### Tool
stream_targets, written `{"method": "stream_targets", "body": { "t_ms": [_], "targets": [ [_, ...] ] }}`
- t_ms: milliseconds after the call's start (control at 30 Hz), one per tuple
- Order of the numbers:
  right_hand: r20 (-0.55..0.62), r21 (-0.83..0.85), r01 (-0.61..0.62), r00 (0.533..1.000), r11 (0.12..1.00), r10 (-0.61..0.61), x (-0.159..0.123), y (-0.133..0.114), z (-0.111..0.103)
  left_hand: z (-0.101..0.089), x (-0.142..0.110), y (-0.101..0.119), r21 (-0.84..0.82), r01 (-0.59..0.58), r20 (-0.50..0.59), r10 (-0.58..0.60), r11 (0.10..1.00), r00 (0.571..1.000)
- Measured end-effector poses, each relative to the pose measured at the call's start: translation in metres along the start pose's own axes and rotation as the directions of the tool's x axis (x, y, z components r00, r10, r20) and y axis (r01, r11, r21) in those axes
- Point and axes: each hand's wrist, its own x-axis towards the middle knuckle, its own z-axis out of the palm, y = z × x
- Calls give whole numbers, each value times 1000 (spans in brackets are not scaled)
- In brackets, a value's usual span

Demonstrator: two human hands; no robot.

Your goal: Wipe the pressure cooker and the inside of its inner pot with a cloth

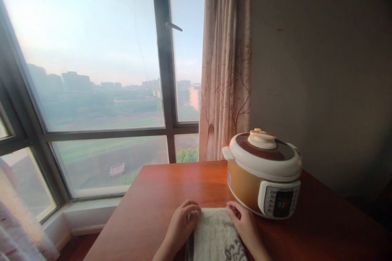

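Observation:
A pale folded cloth with a grey pattern lies on the reddish wooden table at the near edge. My left hand grips the cloth's far left corner with curled fingers. My right hand pinches the far right corner, fingers bent over the edge. Just right of my right hand stands an orange and white electric pressure cooker, lid on, its control panel facing me.
A large window with a dark frame fills the left and centre. A patterned curtain hangs beside a plain wall. The table's left edge drops to the floor near the window sill.

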Motion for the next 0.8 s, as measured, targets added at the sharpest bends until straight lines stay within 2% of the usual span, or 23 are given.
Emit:
{"method": "stream_targets", "body": {
  "t_ms": [400,533,800],
  "targets": [
    [-21,-13,22,1000,1000,-22,-1,-5,-1,1,-1,-4,201,80,7,-83,976,997],
    [9,-22,13,1000,1000,-13,-1,-2,-1,-1,0,-5,289,130,-8,-133,949,991],
    [11,-25,8,1000,1000,-8,-2,1,0,-1,0,-8,302,177,-21,-179,937,984]
  ]
}}
